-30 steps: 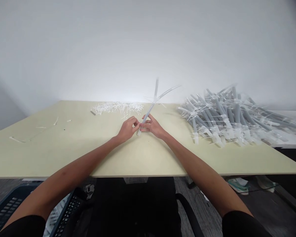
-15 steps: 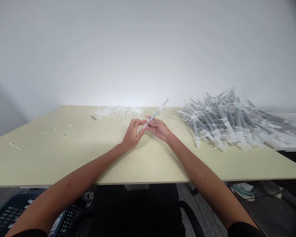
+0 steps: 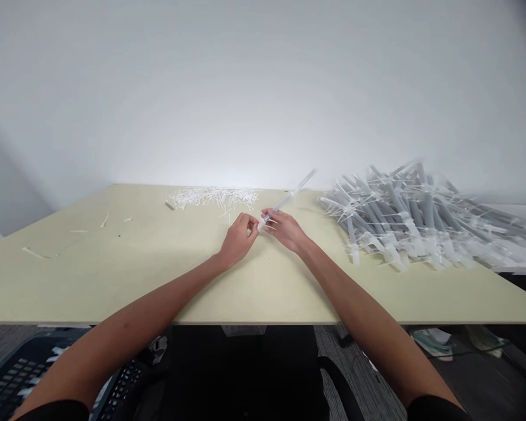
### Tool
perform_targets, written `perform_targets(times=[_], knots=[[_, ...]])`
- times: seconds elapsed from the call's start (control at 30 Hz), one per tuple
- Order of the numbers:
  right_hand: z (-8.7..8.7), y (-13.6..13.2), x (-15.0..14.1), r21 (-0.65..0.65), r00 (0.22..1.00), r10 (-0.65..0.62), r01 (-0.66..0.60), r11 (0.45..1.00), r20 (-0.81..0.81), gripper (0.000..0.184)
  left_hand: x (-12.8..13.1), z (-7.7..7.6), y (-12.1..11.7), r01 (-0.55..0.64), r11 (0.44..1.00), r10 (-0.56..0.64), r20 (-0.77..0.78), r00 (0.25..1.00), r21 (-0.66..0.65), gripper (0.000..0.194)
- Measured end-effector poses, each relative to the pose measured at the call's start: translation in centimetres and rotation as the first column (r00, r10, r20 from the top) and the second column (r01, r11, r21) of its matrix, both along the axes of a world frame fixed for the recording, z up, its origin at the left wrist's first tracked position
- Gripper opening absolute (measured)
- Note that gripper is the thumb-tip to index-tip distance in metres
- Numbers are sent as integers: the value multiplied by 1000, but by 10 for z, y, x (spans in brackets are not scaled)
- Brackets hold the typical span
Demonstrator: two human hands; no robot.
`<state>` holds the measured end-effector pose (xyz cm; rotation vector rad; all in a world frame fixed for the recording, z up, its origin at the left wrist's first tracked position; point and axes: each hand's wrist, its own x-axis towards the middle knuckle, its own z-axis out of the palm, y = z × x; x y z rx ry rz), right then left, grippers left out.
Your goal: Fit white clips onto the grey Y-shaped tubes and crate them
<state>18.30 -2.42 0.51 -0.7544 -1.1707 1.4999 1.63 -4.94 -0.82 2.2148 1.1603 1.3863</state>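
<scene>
My right hand [image 3: 286, 230] is closed around the lower part of a thin grey tube [image 3: 284, 202]. The tube slants up and away to the right, with clear or white plastic at its far end and a whitish band partway along. At the near end my left hand [image 3: 238, 242] pinches the white tip, thumb and fingers together. A thin white strand, like a cable tie tail, sticks out beside my right fingers. Exactly what lies between my left fingertips is too small to make out. Both hands are above the table [image 3: 263, 292].
A large heap of grey tubes [image 3: 427, 210] with white ends and thin ties covers the table's right side. Thin white cable ties [image 3: 214, 196] lie piled at the back, beside a small grey-brown piece [image 3: 169, 206]. Loose strips [image 3: 35, 252] lie left. A dark basket [image 3: 26, 359] stands below.
My left hand has drawn its fingers in to a tighter pinch at the tube's near end. The tube's far end has moved right and slightly up. My right hand keeps hold.
</scene>
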Motion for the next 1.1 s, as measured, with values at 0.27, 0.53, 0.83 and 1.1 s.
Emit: perform_targets(times=[0.27,0.53,0.83,1.1], knots=[[-6,3,-5,200,952,-202,157,967,230,34,-4,-10,19,69,964,-34,138,990,-257,24],[-7,3,-9,181,967,-206,178,967,149,30,-8,-14,30,127,937,-79,158,984,-325,27],[-11,3,-15,167,984,-175,167,972,37,27,-7,-9,30,35,942,-3,95,995,-334,29],[-8,3,-15,169,974,-208,192,967,85,27,-7,-8,27,31,953,15,149,989,-303,27]])
